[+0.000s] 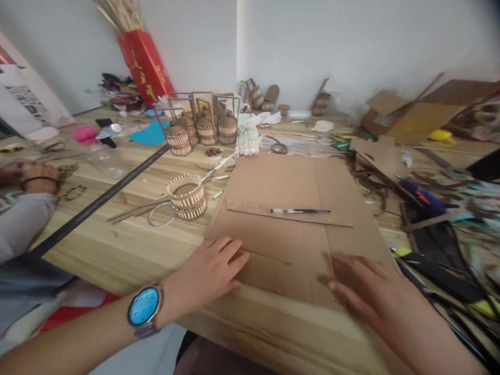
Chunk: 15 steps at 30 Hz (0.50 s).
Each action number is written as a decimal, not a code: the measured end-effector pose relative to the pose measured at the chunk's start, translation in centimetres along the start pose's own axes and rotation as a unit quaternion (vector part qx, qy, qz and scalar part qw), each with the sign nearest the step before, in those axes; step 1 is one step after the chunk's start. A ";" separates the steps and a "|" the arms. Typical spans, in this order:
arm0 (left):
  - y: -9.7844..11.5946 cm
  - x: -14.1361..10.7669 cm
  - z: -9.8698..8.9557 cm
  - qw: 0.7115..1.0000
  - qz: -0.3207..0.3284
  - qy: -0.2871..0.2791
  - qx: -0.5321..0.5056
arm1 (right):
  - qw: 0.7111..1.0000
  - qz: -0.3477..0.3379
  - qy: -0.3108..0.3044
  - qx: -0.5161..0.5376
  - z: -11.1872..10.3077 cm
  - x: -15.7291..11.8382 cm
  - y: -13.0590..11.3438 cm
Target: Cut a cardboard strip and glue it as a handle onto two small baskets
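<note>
A large flat sheet of cardboard (281,182) lies on the wooden table in front of me, with a narrower cardboard strip (250,204) across it. On that strip rests a dark pen (300,211). My left hand (214,265), with a watch on the wrist, is at the sheet's near left edge, its fingers apart and nothing in them. Over the near right part of the sheet is my right hand (361,286), slightly blurred, fingers stretched out and holding nothing visible. A small basket of pale and brown slats (187,198) stands left of the cardboard.
Several small lidded buckets with tall handles (207,127) stand at the back. A black bar (105,198) crosses the table on the left, near another person's hand (37,174). Right of the cardboard lie a blue glue gun (422,197), tools and scraps, with a cardboard box (422,114) behind.
</note>
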<state>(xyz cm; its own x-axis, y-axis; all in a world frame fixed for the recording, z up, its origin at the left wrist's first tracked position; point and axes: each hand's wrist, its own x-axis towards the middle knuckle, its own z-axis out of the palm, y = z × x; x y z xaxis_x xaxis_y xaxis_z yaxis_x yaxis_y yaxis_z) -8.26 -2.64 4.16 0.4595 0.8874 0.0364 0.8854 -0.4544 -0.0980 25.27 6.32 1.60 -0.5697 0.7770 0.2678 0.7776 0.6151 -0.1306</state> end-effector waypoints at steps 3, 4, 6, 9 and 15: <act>0.9 0.1 1.0 1.000 -0.010 0.002 -0.009 | 0.999 -0.004 0.012 -0.031 0.2 -4.1 0.7; 1.0 0.2 1.3 1.000 -0.010 0.002 -0.010 | 0.999 0.007 0.016 -0.039 0.4 -5.1 0.7; 1.1 0.4 1.9 1.000 -0.012 0.009 -0.011 | 0.998 0.038 0.029 -0.041 0.6 -6.3 0.4; 0.6 0.5 2.6 1.000 -0.005 0.024 -0.011 | 0.997 0.066 0.046 -0.019 0.5 -6.5 0.0; -0.3 0.2 3.7 0.997 0.016 0.078 0.001 | 0.985 0.164 0.056 0.003 -1.7 -5.3 5.4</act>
<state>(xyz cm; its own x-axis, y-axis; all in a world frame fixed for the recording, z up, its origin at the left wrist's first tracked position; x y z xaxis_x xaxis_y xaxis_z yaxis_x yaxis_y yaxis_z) -8.71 -2.02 0.47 0.4930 0.8495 0.1881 0.8700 -0.4822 -0.1027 32.97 5.28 1.13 -0.2552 0.9142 0.3147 0.9132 0.3349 -0.2324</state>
